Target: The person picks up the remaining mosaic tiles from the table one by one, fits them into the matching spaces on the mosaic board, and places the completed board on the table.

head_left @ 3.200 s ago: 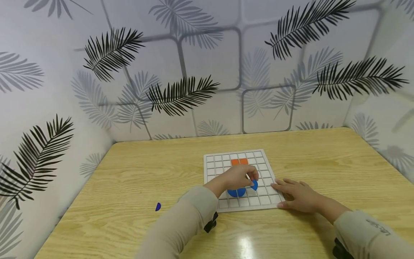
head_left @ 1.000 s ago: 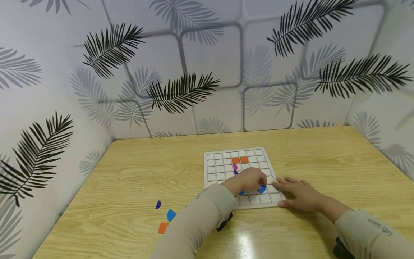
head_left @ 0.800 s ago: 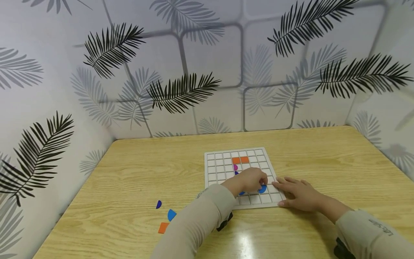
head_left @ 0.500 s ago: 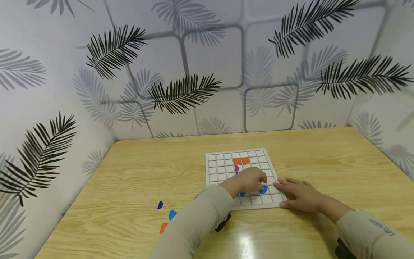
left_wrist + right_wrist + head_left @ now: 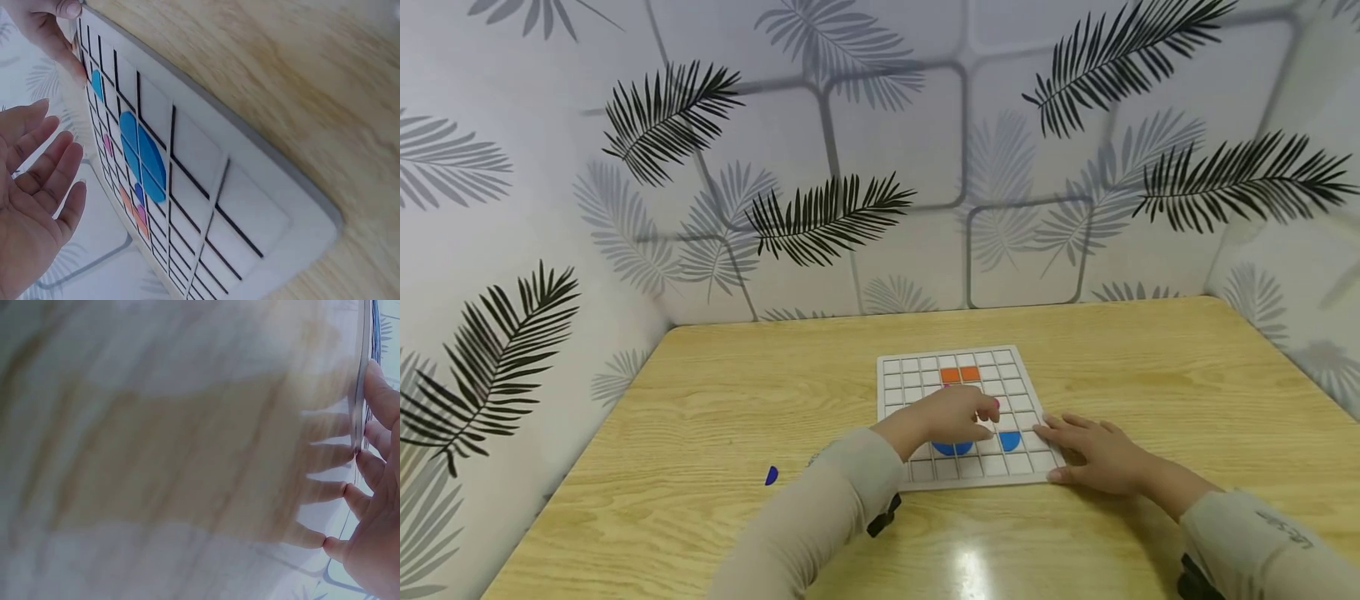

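Observation:
A white grid board (image 5: pixel 973 482) lies on the table with flat coloured pieces in its cells. My left hand (image 5: pixel 951 414) hovers over the middle of the board, fingers loosely bent and holding nothing; the left wrist view shows the same hand (image 5: pixel 37 181) with fingers apart. Just right of its fingertips sits a blue rounded piece (image 5: pixel 1011 441). Beneath the hand, larger blue pieces (image 5: pixel 952 448) make a rounded shape, partly covered. Two orange squares (image 5: pixel 960 374) sit farther back. My right hand (image 5: pixel 1101 450) rests spread on the table, fingertips touching the board's right edge.
A dark blue half-round piece (image 5: pixel 772 475) lies on the wooden table (image 5: pixel 737 400) left of the board. My left sleeve (image 5: pixel 820 500) covers part of the table beside it. A patterned wall (image 5: pixel 910 250) stands behind the table.
Earlier my left hand held the blue piece, then set it in a right-hand cell. It has since let go and drawn left. The sleeve now hides loose orange and blue pieces. Right hand stays put.

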